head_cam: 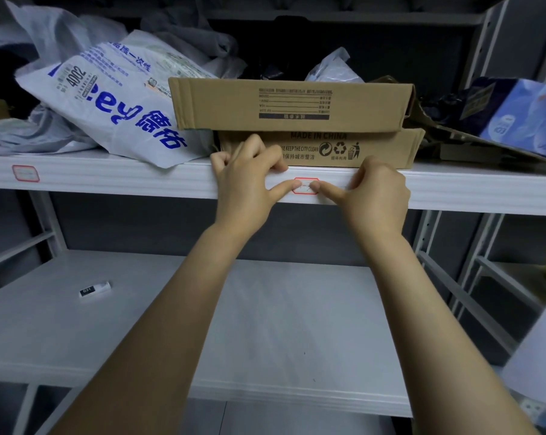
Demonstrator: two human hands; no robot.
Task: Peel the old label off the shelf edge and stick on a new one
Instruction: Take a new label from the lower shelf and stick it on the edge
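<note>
**Shelf-Edge Label Found Under Both Thumbs**

We noted the white shelf edge running from 9 to 3 o'clock. On the shelf lay a printed plastic bag at 10 o'clock and two stacked cardboard boxes at 12. The left hand curled its fingers over the edge's top lip. The right hand had its fingers folded, holding nothing. Both thumbs, held straight, pressed the red-bordered label, which was stuck on the edge just above centre. A second label sat at 9 o'clock.
</note>
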